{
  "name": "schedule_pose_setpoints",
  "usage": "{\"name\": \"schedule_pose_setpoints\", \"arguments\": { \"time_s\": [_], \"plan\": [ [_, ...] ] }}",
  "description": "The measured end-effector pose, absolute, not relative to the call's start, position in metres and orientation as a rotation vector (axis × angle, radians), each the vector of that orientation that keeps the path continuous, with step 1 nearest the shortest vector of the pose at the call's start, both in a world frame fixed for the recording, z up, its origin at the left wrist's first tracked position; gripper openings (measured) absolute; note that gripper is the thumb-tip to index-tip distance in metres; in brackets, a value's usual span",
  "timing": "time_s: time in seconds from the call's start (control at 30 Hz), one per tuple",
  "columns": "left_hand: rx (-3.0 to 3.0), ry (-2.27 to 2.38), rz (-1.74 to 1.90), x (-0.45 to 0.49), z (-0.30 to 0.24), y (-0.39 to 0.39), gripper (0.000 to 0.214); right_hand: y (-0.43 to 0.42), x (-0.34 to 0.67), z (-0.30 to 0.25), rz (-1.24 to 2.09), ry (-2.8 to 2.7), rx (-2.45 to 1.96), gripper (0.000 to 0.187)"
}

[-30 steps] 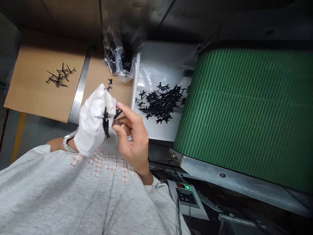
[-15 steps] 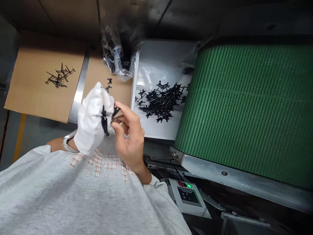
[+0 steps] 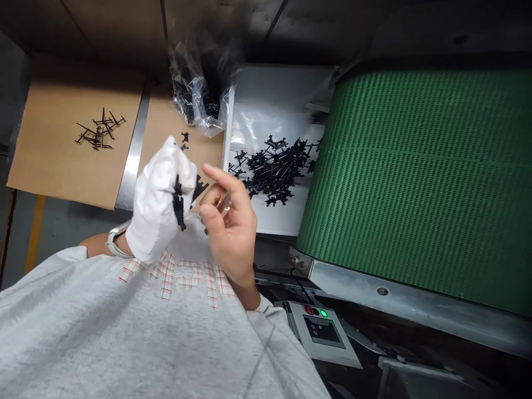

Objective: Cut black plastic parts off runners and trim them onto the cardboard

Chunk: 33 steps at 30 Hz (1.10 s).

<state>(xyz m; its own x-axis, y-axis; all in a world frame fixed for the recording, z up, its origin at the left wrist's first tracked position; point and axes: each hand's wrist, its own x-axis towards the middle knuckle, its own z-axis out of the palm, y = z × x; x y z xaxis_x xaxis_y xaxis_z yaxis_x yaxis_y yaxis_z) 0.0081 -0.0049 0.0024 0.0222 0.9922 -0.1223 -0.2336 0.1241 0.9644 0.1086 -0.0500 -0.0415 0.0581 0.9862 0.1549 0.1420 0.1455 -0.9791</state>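
Now the left hand (image 3: pixel 155 208) pinches a black part (image 3: pixel 180 214), its long side pointing toward the shirt (image 3: pixel 166 338). Just right of it, apart, the right hand (image 3: pixel 233 235) holds a shiny tool (image 3: pixel 226 203).

Left of the smooth white rectangular plastic tray (image 3: pixel 272 226), matt white cloth covers my left hand (image 3: pixel 157 208), its black moulded part (image 3: pixel 178 206) matt plastic; my right hand (image 3: pixel 235 241) holds a small shiny metal piece (image 3: pixel 226 204). Farther left lies dull brown cardboard (image 3: pixel 62 163); right, a rough-textured green belt (image 3: pixel 399 183).
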Motion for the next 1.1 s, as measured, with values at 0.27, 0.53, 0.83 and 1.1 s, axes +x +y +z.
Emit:
{"name": "schedule_pose_setpoints", "arguments": {
  "time_s": [0.27,0.53,0.83,1.1],
  "plan": [
    [1.101,1.098,1.253,0.005,0.0,-0.005,0.039,-0.04,0.109,-0.048,1.358,-1.152,-1.006,0.043],
    [1.06,1.068,1.31,0.005,-0.007,-0.005,0.038,-0.041,0.107,-0.043,1.504,-0.883,-0.895,0.04],
    [0.824,1.099,1.177,0.011,0.01,-0.003,0.048,-0.042,0.108,-0.043,1.457,-0.857,-0.873,0.037],
    [0.973,1.061,1.416,0.016,0.001,-0.007,0.049,-0.045,0.102,-0.034,1.42,-0.723,-0.925,0.022]
  ]
}}
